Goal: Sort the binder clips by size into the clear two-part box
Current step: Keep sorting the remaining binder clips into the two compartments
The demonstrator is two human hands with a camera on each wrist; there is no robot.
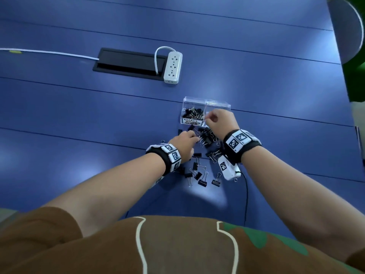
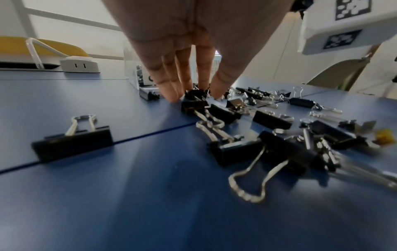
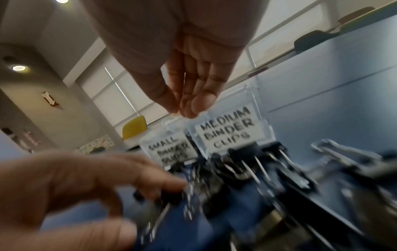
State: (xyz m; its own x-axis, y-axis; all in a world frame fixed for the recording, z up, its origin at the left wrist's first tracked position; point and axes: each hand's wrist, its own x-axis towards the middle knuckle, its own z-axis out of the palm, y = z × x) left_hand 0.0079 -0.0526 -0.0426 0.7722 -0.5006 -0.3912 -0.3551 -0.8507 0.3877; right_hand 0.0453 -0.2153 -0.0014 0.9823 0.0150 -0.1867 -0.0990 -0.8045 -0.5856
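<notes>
The clear two-part box (image 1: 217, 104) stands on the blue table, its left half holding several small black binder clips (image 1: 193, 113). Its labels read SMALL BINDER CLIPS (image 3: 169, 149) and MEDIUM BINDER CLIPS (image 3: 227, 132). My right hand (image 1: 208, 119) hovers over the box's front edge near the divider. Its thumb and fingertips (image 3: 199, 103) are bunched, and no clip shows between them. My left hand (image 1: 192, 136) reaches into the loose clip pile (image 1: 206, 135) in front of the box. Its straight fingers (image 2: 171, 91) touch down on either side of a small black clip (image 2: 194, 101).
More black clips of mixed sizes (image 1: 199, 175) lie scattered between my forearms. A white power strip (image 1: 173, 68) lies beside a black cable hatch (image 1: 128, 62) further back, and a white cable (image 1: 49, 53) runs left. A black cord (image 1: 246, 194) trails from the right wrist unit.
</notes>
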